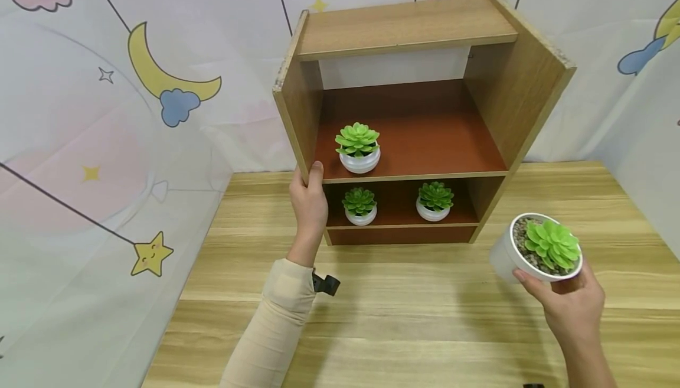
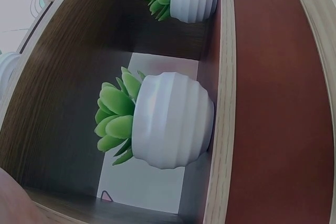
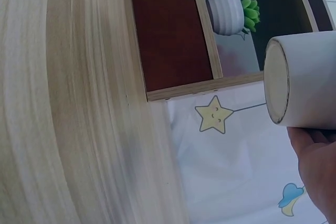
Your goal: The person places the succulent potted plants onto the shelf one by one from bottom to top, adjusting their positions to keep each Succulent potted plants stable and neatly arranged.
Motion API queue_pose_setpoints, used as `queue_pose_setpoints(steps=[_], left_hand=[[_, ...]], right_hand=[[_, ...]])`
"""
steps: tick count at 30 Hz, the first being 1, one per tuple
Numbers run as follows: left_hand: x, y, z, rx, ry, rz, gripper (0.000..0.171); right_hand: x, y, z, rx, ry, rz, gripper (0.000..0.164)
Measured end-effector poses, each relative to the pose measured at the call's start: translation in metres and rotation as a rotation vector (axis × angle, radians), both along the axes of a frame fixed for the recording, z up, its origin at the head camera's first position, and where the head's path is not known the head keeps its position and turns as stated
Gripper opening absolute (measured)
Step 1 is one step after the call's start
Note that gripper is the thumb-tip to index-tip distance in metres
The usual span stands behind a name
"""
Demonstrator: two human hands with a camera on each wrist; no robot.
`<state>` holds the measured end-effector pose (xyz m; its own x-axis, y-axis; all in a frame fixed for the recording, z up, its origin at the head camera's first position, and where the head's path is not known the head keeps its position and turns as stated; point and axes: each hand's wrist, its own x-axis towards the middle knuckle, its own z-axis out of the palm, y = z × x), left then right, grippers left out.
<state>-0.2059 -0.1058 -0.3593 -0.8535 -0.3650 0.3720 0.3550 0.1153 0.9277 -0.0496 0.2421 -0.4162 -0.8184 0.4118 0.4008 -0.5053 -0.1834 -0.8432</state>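
Note:
My right hand (image 1: 576, 302) grips a white pot with a green succulent (image 1: 552, 245), raised over the table to the right of a wooden shelf (image 1: 404, 174). The pot leans toward me, showing gravel around the plant. In the right wrist view its plain white side and base (image 3: 278, 80) show. My left hand (image 1: 310, 202) holds the shelf's left side panel at its front edge, thumb in front. One small potted succulent (image 1: 359, 156) stands at the left of the middle board. Below it, two more stand on the lower board, a left one (image 1: 360, 214) and a right one (image 1: 434, 208).
The shelf stands at the back of a wood-grain table (image 1: 404, 317), its top board (image 1: 406, 22) set between two tall side panels. A white cloth (image 1: 64, 199) printed with moons and stars hangs behind and at the sides.

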Motion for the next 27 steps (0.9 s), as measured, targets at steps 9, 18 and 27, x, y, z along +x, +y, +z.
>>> queue_pose_setpoints(steps=[9,18,27], left_hand=[[-0.0013,-0.0003,-0.0009,0.001,0.005,0.003,0.036],[-0.0013,0.0003,-0.0006,-0.006,-0.011,0.005,0.033],[-0.0014,0.0004,0.0009,-0.001,-0.001,0.007,0.03]], right_hand=[[-0.0008,-0.0032,0.0055,0.026,-0.009,-0.028,0.083],[-0.0014,-0.0051,0.0076,0.044,0.016,-0.027,0.083],[0.0001,-0.0072,0.0087,0.082,0.01,-0.034,0.081]])
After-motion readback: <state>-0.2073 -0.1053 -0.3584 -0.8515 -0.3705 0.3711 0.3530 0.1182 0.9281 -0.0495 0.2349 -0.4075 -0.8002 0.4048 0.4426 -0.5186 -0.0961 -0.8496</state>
